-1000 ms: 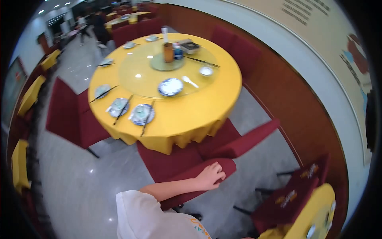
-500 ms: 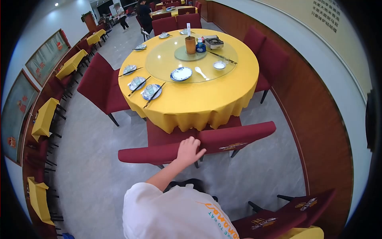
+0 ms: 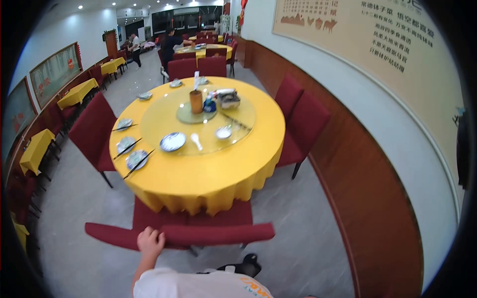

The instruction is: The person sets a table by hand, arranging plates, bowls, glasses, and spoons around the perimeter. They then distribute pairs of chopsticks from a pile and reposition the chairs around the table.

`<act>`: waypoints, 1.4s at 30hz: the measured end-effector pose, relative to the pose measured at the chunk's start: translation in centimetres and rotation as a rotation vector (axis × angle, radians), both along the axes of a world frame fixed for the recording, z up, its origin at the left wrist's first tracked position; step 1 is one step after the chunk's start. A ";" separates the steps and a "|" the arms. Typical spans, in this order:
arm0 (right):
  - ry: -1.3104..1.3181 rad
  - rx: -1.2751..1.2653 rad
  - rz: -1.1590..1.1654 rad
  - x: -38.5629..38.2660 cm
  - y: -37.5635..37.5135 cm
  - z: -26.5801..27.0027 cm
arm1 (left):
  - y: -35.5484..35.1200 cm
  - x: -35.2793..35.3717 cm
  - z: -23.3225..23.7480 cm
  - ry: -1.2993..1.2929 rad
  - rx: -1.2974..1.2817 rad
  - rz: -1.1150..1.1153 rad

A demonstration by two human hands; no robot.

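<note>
My left hand (image 3: 151, 241) rests over the top edge of a dark red chair back, at the seam where two chairs stand side by side. Its fingers curl over the left chair (image 3: 112, 234), close against the right chair (image 3: 218, 235). My right hand is out of view. Beyond the chairs stands a round table (image 3: 198, 174) with a yellow cloth. On its glass turntable (image 3: 159, 114) are a blue-rimmed plate (image 3: 173, 142), a white spoon (image 3: 197, 141), a small bowl (image 3: 223, 132), a brown holder (image 3: 196, 102) and a portable stove (image 3: 229, 99).
Place settings with chopsticks (image 3: 137, 160) line the table's left side. More red chairs stand at left (image 3: 94, 129) and right (image 3: 303, 129). A wood-panelled wall (image 3: 348, 193) runs along the right. Farther back, a person in dark clothes (image 3: 171, 47) leans by another table.
My view has tilted up and turned right, so the table and chairs appear lower and farther left. My left hand stays on the chair back.
</note>
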State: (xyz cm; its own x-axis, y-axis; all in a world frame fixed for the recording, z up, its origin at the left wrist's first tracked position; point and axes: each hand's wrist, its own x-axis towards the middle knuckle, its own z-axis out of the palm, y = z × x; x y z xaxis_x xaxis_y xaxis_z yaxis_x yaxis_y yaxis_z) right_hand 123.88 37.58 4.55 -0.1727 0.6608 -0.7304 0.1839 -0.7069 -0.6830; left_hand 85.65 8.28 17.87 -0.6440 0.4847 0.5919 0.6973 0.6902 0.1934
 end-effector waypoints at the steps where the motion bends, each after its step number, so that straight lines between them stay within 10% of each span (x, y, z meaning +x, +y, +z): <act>1: -0.014 -0.009 0.006 -0.3 2.6 0.1 | 0.1 0.0 -0.5 -0.009 0.001 0.063; 15: -0.120 -0.054 0.163 -5.9 29.6 0.0 | 8.6 -2.2 -0.9 -0.358 0.293 1.202; 19: -0.138 -0.080 0.272 -9.1 37.9 -2.8 | 15.8 -0.2 1.0 -0.599 0.037 1.299; 22: -0.174 -0.088 0.400 -10.3 45.3 -5.3 | 17.7 2.8 -4.2 -0.063 0.035 1.239; 32: -0.347 0.305 0.981 -21.6 71.9 -11.5 | 36.3 10.2 1.1 -0.641 0.150 1.845; 42: 0.267 0.326 1.074 -52.4 66.9 -2.8 | 37.9 8.8 1.1 -0.481 0.060 1.967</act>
State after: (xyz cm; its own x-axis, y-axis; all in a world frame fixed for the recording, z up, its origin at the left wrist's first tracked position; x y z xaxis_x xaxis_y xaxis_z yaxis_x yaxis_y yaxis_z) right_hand 71.43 104.43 1.75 -0.8838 0.2303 -0.4072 0.4057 -0.0561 -0.9123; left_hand 94.47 46.18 18.94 -0.2472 -0.9410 0.2311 -0.9478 0.2844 0.1442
